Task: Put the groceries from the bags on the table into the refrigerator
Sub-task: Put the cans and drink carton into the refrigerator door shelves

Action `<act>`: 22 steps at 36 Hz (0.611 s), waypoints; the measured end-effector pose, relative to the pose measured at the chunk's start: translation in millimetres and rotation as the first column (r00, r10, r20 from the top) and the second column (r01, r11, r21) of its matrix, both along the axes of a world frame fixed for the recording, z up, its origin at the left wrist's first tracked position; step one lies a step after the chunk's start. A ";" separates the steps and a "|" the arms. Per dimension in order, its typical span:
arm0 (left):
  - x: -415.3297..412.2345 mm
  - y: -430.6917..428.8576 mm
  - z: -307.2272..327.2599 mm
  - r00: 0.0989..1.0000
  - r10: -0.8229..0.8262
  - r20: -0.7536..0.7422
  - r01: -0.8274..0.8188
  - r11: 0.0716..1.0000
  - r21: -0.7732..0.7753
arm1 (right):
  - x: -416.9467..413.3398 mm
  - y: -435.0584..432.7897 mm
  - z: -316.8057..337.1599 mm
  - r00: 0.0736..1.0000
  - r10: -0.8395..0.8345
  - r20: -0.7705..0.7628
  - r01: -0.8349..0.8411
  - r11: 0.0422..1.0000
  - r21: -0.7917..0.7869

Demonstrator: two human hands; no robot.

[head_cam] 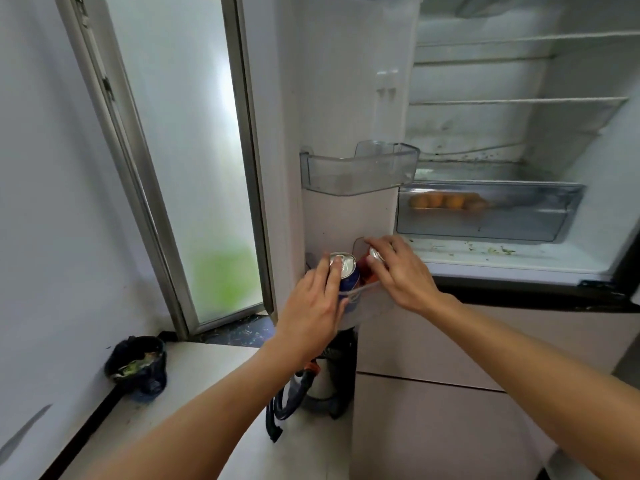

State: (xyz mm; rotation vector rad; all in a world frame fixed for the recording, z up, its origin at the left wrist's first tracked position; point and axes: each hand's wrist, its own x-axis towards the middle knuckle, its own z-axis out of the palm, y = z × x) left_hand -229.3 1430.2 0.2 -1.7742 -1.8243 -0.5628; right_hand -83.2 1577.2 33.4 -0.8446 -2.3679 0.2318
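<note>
Inside lower door bin (pixel 372 303): blue can (pixel 347 277), red can (pixel 365 275) (drawer (pixel 485 220): oranges (pixel 443 201)).

glossy metal tops on the blue can (pixel 346 271) and red can (pixel 367 271); clear smooth plastic door bin (pixel 360 171).

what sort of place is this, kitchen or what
Most likely a home kitchen: an open refrigerator with wire shelves, a crisper drawer holding orange fruit, and a door bin where the left hand holds a blue can and the right hand a red can.
</note>
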 end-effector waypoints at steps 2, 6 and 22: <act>0.9 0.4 -1.4 1.000 0.012 -0.003 -0.012 1.000 0.001 | 3.4 -5.3 -1.1 1.000 0.009 0.000 -0.009 1.000 -0.011; 4.3 0.9 -3.6 1.000 0.018 -0.004 -0.018 1.000 -0.003 | 11.8 -18.5 -7.4 0.999 0.024 0.030 -0.024 0.999 -0.022; 19.2 -101.8 -8.8 0.984 0.175 0.035 -0.173 0.984 -0.044 | 30.1 -78.5 6.9 0.964 0.242 -0.113 -0.218 0.956 0.195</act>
